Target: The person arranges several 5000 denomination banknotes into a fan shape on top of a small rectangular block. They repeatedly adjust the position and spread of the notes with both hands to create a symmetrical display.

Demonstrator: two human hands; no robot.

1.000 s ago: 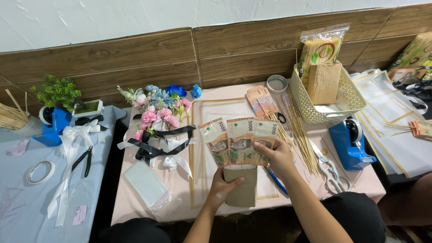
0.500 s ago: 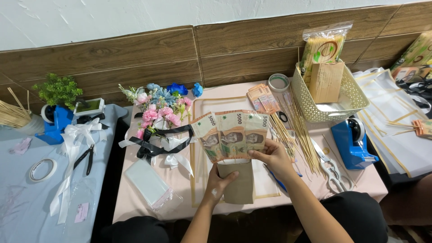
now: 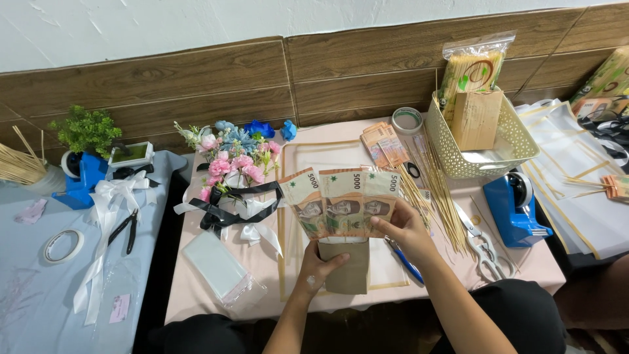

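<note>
Over a pink table, my left hand grips a brown paper holder from below. Three banknotes fan out of its top, side by side. My right hand pinches the right-hand note at its lower edge. A blue pen lies on the table just under my right wrist.
A flower bouquet with black and white ribbons lies to the left. More banknotes, wooden skewers, scissors, a blue tape dispenser and a cream basket are to the right. A clear plastic sleeve lies near the front edge.
The fan of notes and both hands have drifted slightly left and up; my grip on the holder and notes is unchanged.
</note>
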